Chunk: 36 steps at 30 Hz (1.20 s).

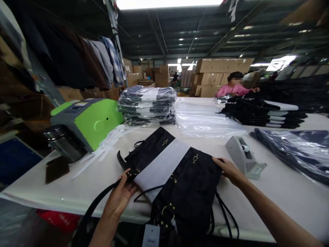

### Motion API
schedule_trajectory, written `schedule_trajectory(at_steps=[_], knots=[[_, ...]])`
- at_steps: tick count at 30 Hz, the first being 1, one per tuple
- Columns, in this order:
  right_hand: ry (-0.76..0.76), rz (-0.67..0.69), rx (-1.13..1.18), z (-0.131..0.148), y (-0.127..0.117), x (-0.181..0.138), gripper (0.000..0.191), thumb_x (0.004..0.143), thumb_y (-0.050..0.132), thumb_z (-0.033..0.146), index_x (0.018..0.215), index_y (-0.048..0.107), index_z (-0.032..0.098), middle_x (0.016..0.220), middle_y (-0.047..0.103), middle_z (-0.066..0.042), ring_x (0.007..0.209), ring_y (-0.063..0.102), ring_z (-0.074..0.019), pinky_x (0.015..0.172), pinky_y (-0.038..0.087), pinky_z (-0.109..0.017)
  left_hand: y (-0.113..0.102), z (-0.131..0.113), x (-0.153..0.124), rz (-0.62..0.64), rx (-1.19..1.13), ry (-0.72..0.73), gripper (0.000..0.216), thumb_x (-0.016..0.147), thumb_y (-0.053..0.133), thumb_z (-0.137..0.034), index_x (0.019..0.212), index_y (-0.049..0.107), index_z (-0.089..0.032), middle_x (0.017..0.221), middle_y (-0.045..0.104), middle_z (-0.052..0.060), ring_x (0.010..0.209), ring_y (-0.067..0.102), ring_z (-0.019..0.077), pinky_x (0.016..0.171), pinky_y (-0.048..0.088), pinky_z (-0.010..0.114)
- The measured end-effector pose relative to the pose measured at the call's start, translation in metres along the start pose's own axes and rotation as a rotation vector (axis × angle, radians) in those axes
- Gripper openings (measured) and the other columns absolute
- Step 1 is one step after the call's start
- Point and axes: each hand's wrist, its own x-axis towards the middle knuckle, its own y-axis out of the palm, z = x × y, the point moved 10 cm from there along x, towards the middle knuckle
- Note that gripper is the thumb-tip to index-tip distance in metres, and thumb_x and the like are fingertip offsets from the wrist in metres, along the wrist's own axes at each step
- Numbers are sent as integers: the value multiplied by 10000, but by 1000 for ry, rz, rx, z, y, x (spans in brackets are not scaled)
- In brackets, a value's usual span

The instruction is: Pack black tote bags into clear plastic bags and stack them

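Observation:
A black fabric bag (190, 185) with gold-coloured fittings and thin dark cords lies before me, partly over the table's front edge. Across its middle runs a white band (164, 164), and a pale hang tag (151, 235) dangles at the bottom. My left hand (122, 192) grips the bag's left edge beside a dark strap (97, 199), thumb on top and fingers beneath. At the upper right corner, my right hand (227, 168) pinches the black fabric; some of its fingertips are hidden behind the bag.
A green-and-grey machine (95, 120), a thermos (63, 142) and a phone-like dark slab (57, 169) stand left. Behind are wrapped bags (149, 106) and clear plastic sheets (205, 120). Right are a tape dispenser (244, 156) and stacked black bags (264, 111). A person (235, 87) in pink works beyond.

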Motion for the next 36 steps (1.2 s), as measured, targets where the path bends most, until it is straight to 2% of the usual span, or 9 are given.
schedule_trajectory(at_steps=[6, 11, 13, 16, 20, 23, 26, 31, 36], knots=[[-303, -306, -140, 50, -20, 26, 219, 708, 787, 301, 887, 736, 185, 850, 724, -60, 832, 669, -254, 814, 544, -368, 8, 26, -13, -84, -55, -2, 252, 943, 604, -265, 1191, 642, -280, 1245, 680, 75, 1090, 674, 253, 919, 585, 470], [-446, -416, -262, 91, -30, 47, 239, 739, 734, 147, 975, 708, 170, 1064, 696, -97, 1175, 568, -301, 1145, 336, -489, 51, 47, -41, 59, 403, 133, 596, 780, 802, -345, 1326, 567, -293, 1366, 601, 77, 1238, 581, 302, 910, 591, 374], [-560, -334, -345, 100, -23, 33, 282, 718, 745, 106, 983, 715, 200, 1091, 695, -74, 1202, 554, -286, 1161, 329, -474, 41, 37, -42, 45, 594, 166, 703, 707, 847, -358, 1342, 560, -273, 1317, 627, 88, 1210, 599, 311, 833, 606, 324], [-879, -2, -570, 110, 17, -21, 235, 811, 694, 149, 1028, 721, 237, 1111, 699, -55, 1170, 577, -276, 1101, 409, -483, -6, 5, -32, -30, 769, 144, 728, 665, 820, -502, 1296, 588, -223, 1164, 703, 106, 1076, 672, 312, 728, 612, 312], [-1214, 419, -828, 97, 81, -110, 393, 903, 576, 113, 1271, 621, 242, 1296, 638, -56, 1196, 551, -243, 1037, 460, -428, -53, -62, -31, -240, 974, 217, 610, 682, 742, -615, 1123, 664, -201, 1095, 728, 92, 1050, 685, 310, 980, 554, 456], [-1356, 562, -965, 91, 123, -147, 342, 948, 518, 88, 1255, 609, 211, 1229, 668, -71, 1037, 595, -215, 924, 501, -369, -29, -103, -40, -340, 985, 401, 554, 689, 735, -605, 1079, 663, -218, 1042, 729, 62, 1058, 680, 312, 1037, 508, 521], [-1424, 623, -1043, 88, 151, -155, 163, 973, 520, 112, 1047, 650, 177, 1000, 700, -77, 898, 594, -212, 820, 507, -338, 43, -92, -34, -144, 1116, 423, 531, 728, 693, -609, 1088, 669, -220, 1052, 735, 65, 1039, 684, 308, 1026, 510, 515], [-1166, 601, -701, 91, 150, -130, 165, 910, 542, 70, 933, 670, 172, 930, 681, -58, 887, 613, -192, 822, 511, -320, 161, -9, 0, 360, 1317, 311, 474, 769, 664, -488, 1159, 675, -217, 1254, 681, 91, 1188, 609, 306, 1074, 443, 447], [-169, 258, 187, 45, 101, -51, 88, 866, 569, 103, 906, 613, 167, 729, 630, 12, 618, 618, -114, 558, 516, -204, 188, 57, 60, 372, 1089, 24, 427, 629, 831, -280, 1020, 711, -159, 1016, 727, 109, 1029, 651, 306, 1001, 454, 408]])
